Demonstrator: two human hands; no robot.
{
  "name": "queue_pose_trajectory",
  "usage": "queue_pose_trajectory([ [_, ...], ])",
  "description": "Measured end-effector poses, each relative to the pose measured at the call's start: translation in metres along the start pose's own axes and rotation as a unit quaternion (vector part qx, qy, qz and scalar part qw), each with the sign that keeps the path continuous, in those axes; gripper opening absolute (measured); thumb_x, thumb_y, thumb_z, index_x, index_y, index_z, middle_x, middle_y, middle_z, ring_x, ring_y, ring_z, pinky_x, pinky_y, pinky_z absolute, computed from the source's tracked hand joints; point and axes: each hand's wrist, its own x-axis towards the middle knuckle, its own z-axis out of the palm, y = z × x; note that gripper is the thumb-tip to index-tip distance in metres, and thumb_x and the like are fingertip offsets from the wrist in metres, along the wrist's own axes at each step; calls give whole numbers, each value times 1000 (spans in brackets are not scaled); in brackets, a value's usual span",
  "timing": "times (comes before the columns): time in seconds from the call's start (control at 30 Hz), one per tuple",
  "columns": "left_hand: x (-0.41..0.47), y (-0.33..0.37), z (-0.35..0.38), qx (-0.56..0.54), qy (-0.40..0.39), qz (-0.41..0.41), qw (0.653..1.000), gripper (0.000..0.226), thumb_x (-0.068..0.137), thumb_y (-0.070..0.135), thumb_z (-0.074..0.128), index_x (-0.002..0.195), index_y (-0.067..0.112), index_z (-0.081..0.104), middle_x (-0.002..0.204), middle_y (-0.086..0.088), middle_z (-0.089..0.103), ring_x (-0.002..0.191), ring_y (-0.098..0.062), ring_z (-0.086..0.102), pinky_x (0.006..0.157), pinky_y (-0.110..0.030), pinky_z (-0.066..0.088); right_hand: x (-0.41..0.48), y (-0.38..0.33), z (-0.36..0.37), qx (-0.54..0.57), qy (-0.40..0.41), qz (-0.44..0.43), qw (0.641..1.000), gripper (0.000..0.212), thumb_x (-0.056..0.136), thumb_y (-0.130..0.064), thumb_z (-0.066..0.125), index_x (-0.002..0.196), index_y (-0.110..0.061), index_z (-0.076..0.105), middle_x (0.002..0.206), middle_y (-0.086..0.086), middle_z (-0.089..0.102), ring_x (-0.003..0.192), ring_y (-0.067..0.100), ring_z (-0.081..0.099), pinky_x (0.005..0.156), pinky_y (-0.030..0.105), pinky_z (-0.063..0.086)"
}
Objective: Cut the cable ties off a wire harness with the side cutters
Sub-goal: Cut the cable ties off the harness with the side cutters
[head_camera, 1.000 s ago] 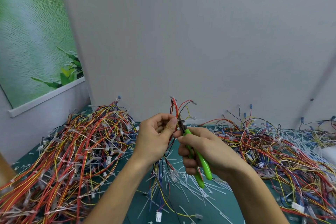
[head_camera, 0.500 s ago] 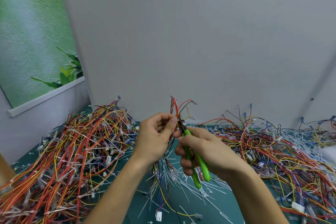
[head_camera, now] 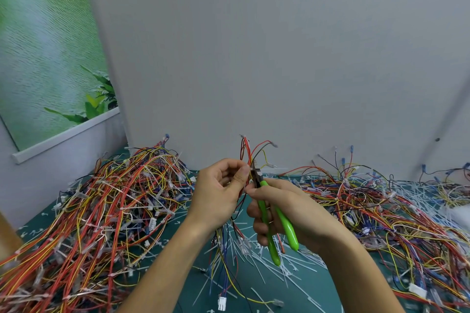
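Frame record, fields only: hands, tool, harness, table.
left hand: pinches harness, held upright over the mat
right hand: grips side cutters by the green handles
cutter head: at the harness beside the left thumb; handles spread; tie at the blades too small to tell
left pile: tangled wires with white ties
right pile: tangled wires
cut ties: white strips scattered on the mat under the hands

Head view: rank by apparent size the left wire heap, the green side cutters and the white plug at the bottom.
1. Tangled red and yellow wire heap
2. Green-handled metal side cutters
3. Small white plastic plug
The gaps are clear.
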Motion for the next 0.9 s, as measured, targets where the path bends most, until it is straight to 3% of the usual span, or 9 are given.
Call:
queue_pose_trajectory([
  [0.13, 2, -1, 0, -7, 11, -3, 1000, 8, 93, 18, 71, 89, 26, 72, 80, 10, 75, 75, -3, 68, 68, -16, 53, 0, 2, 0, -7, 15, 5, 1000, 4, 106, -15, 51, 103, -13, 51, 68, 1, 42, 49, 14, 38, 45, 24, 38],
  [0.37, 2, -1, 1, -8, 12, 1, 1000, 7, 93, 17, 70, 90, 23, 72, 80, 9, 75, 77, -4, 69, 72, -18, 55, 1, 2, 1, 6, 15, 11, 1000, 3, 107, -15, 50, 104, -13, 51, 68, 1, 40, 50, 14, 38, 45, 24, 38],
  [0.63, 1, 0, 0, -3, 3, 1, 1000, 6, 93, 20, 70, 92, 26, 73, 83, 10, 75, 80, -4, 70, 72, -16, 54, 0, 1, -2, -14, 13, 6, 1000, 22, 101, -26, 62, 100, -10, 47, 69, 4, 52, 55, 20, 51, 54, 34, 47],
  [0.9, 2, -2, 1, -11, 12, -2, 1000, 6, 92, 19, 71, 90, 24, 72, 79, 10, 75, 75, -2, 68, 67, -14, 52, 0, 1, 0, -2, 20, 18, 1000, 14, 107, -19, 53, 95, -16, 46, 69, 0, 37, 50, 12, 34, 44, 23, 34],
])
